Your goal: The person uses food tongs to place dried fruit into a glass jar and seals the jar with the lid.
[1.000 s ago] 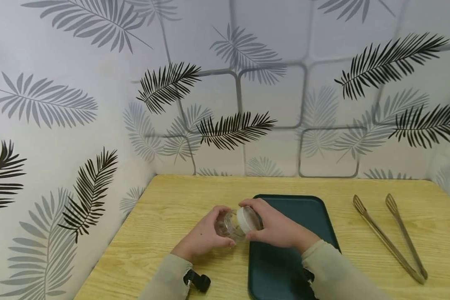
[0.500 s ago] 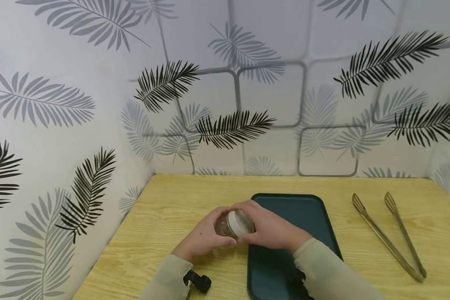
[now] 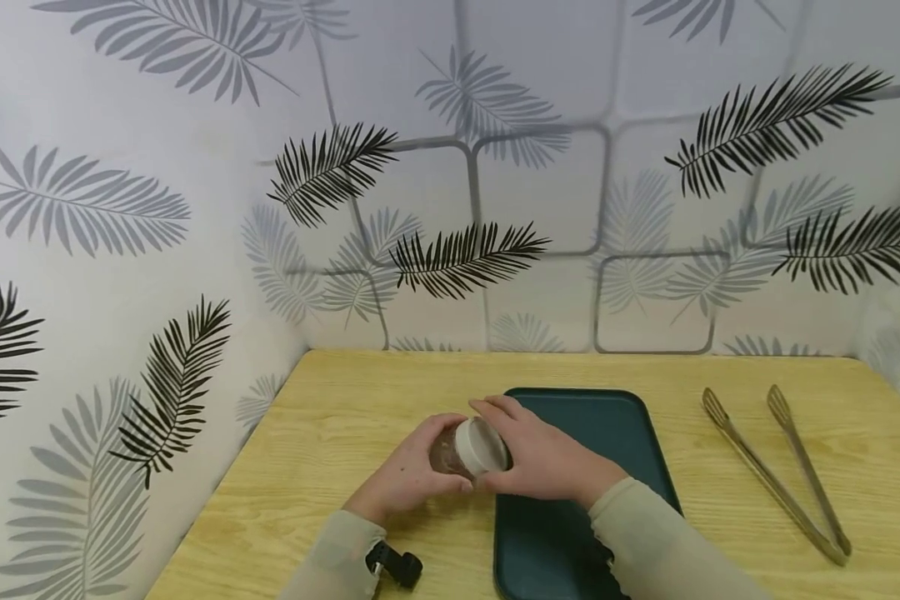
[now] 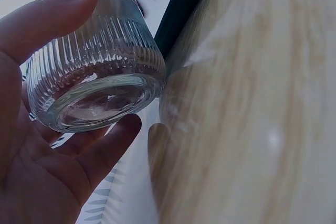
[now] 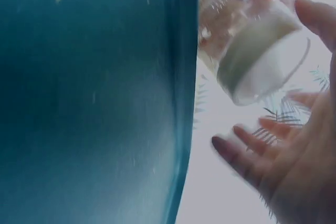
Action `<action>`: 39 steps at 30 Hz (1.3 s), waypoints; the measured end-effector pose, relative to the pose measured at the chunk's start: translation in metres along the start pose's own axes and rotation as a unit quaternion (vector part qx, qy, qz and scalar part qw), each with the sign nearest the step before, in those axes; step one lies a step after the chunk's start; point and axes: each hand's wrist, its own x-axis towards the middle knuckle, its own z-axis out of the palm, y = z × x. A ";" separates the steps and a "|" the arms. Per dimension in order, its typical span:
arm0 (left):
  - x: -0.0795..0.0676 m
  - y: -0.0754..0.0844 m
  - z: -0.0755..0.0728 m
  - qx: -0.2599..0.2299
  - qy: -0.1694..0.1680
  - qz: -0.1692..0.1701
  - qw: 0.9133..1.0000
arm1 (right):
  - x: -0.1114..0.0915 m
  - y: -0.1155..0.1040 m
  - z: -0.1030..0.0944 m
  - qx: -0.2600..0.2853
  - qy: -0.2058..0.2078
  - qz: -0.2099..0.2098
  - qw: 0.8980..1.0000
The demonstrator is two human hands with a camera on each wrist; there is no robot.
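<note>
Tilted on its side above the table, a ribbed clear glass jar has small reddish-brown contents that I cannot make out. My left hand grips its body, thumb on one side and fingers on the other. A white-rimmed lid with a see-through top sits on the jar's mouth, facing right. Around this lid is my right hand. In the right wrist view its fingers are spread and stand apart from the lid, while the thumb is close to the lid's edge.
A dark green tray lies on the wooden table, partly under my right forearm. Metal tongs lie spread at the right. A leaf-patterned wall stands behind the table.
My right hand has moved left with the lid, from beside the jar's mouth onto it. Its fingers have since loosened from the lid. The left hand keeps its hold on the jar.
</note>
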 end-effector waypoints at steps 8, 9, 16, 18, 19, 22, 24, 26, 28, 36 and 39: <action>-0.003 0.000 -0.001 -0.007 0.001 -0.003 1.000 | -0.006 0.006 -0.005 0.007 -0.035 -0.081 0.996; -0.003 0.001 0.000 -0.008 -0.001 -0.004 1.000 | -0.006 0.006 -0.004 0.004 -0.031 -0.080 0.996; -0.002 0.001 -0.001 0.003 -0.009 0.000 1.000 | -0.004 0.003 -0.001 0.002 -0.019 0.000 1.000; -0.002 0.001 -0.001 0.012 -0.012 0.007 1.000 | -0.003 0.002 0.001 0.001 -0.015 0.030 0.999; -0.001 0.001 -0.001 0.018 -0.013 0.009 1.000 | -0.002 0.001 0.002 -0.002 -0.012 0.042 0.999; 0.000 0.000 -0.001 0.030 -0.012 0.017 0.999 | -0.001 -0.002 0.004 -0.018 -0.002 0.063 0.998; -0.001 -0.001 0.000 0.032 -0.010 0.016 0.999 | -0.001 -0.003 0.004 -0.031 0.002 0.061 0.998; -0.001 -0.002 0.000 0.027 -0.009 0.012 1.000 | -0.003 -0.003 0.002 -0.033 0.000 0.035 0.999; -0.001 -0.003 0.001 0.019 -0.010 0.006 1.000 | -0.005 -0.003 0.000 -0.028 -0.007 -0.002 1.000; -0.002 -0.005 -0.002 -0.013 -0.014 -0.001 1.000 | -0.004 -0.005 -0.001 -0.033 -0.018 -0.080 0.996; -0.002 -0.006 -0.002 -0.016 -0.015 -0.002 1.000 | -0.002 -0.007 -0.001 -0.038 -0.017 -0.069 0.997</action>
